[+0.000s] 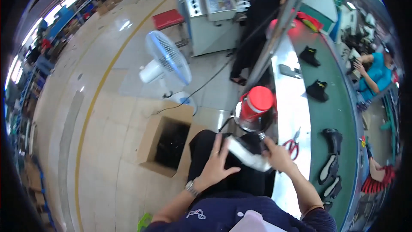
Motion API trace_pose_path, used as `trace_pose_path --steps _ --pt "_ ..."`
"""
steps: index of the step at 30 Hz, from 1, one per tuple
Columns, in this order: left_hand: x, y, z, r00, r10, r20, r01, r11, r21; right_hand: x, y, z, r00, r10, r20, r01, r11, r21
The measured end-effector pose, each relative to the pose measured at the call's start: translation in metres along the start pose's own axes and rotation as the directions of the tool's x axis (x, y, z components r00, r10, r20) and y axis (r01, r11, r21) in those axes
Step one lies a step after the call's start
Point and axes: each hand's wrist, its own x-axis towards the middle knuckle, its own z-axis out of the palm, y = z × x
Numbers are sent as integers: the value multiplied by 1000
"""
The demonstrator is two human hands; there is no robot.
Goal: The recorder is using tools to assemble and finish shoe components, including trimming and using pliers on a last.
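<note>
A black shoe with a white sole (246, 155), smeared by motion, is above my lap between my two hands. My right hand (278, 155) is closed at the shoe's right end, and a small silver piece (262, 135) shows by its fingertips; I cannot make out what that is. To the left of the shoe, my left hand (214, 166) has its fingers spread, close to the sole's left end. Red-handled scissors (292, 147) lie on the metal bench edge just right of my right hand.
A red-lidded container (256, 103) stands ahead. The green conveyor (307, 120) on the right carries several black shoes (317, 90); a phone (289, 71) lies beside it. An open cardboard box (148, 148) with black items and a fan (167, 56) are left. Co-workers (380, 75) are nearby.
</note>
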Motion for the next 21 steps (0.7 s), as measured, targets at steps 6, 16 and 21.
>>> trace_pose_path --steps 6,16,21 --pt "-54 -34 -18 888 -458 52 460 875 -152 -33 -57 9 891 -40 452 -169 895 413" --pt "-68 -24 -10 916 -387 -102 374 919 -128 -23 -72 8 840 -238 489 202 971 125" --pt "-59 -7 0 949 -279 -148 294 951 95 -5 -101 -9 767 -356 535 481 870 -110"
